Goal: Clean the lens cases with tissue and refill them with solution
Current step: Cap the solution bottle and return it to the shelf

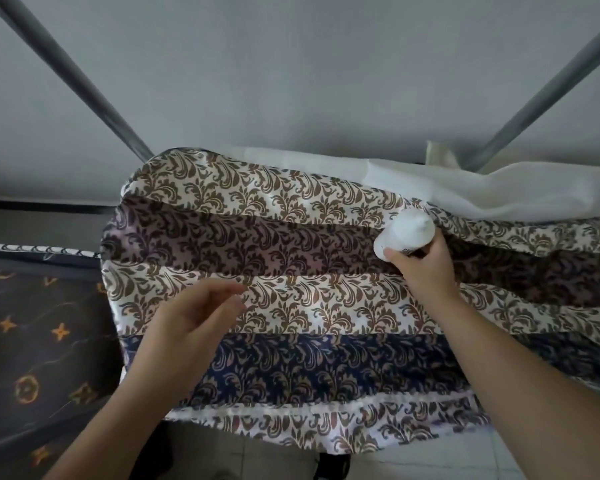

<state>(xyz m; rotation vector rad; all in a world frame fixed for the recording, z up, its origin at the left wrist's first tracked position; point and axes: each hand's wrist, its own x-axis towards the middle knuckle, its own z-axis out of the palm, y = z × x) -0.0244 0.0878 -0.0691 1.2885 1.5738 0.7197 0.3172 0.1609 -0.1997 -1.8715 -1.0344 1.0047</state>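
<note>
Satin-looking cloth (291, 258) with leafy scrolls in brown, cream and navy bands is filling the middle of my view, draped over a raised surface, and both of the person's bare arms are reaching out over it. I'm seeing the right hand (421, 265) curling its fingers and thumb round a white bottle (407, 233), gripping it low on the body while the rounded white top is pointing up and away toward the wall. Some dark print is showing on the bottle just above the fingers, too small for me to read. The bottle is sitting at the far right part of the patterned cloth, just beside a plain white sheet (465, 188) that is lying along the far edge.

I'm watching the left hand (201, 313) hovering over the near-left part of the cloth, fingers straight and loosely together, pointing right, holding nothing; whether the fingertips are touching the fabric I cannot tell, as they are blurred. The two hands are well apart.

Two grey metal poles (80, 77) are slanting up against the pale wall (291, 64) behind. A dark fabric (42, 341) with orange motifs is lying off to the left, lower than the cloth
</note>
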